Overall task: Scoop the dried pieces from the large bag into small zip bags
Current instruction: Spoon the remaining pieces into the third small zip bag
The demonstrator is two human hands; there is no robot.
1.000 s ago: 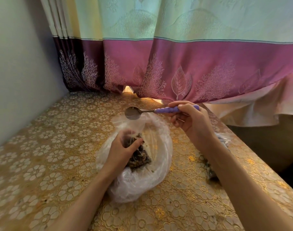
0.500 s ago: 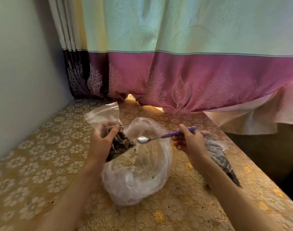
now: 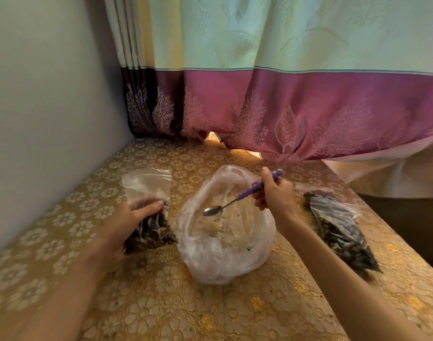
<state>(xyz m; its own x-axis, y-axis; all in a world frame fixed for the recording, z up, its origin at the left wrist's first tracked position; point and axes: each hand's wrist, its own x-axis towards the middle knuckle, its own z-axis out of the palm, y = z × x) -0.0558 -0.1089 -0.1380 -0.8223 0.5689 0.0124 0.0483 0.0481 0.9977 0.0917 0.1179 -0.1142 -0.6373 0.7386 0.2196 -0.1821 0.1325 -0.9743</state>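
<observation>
The right hand [image 3: 275, 195] has its fingers curled round the purple handle of a spoon [image 3: 237, 199], with the bowl angled down over the mouth of the large bag [image 3: 225, 242]; this grip keeps the bowl level enough for scooping, and the bowl appears empty. The left hand [image 3: 126, 217] has its fingers [image 3: 149, 209] wrapped round the middle of a small zip bag [image 3: 149, 205], gripping it just above the dark dried pieces [image 3: 151, 232] settled in its lower half; the clear top stands upright, presumably so that the contents stay down and the mouth stays reachable for the next spoonful. This bag sits just beside the large bag, on the side toward the left edge of the surface [image 3: 161, 303]. The large bag slumps mid-surface and looks almost spent, only crumbs showing through the film. A filled zip bag [image 3: 341, 232] lies flat near the right edge, well apart from the working bags, judged to be finished stock. A curtain [image 3: 284, 94] hangs along the far edge.
</observation>
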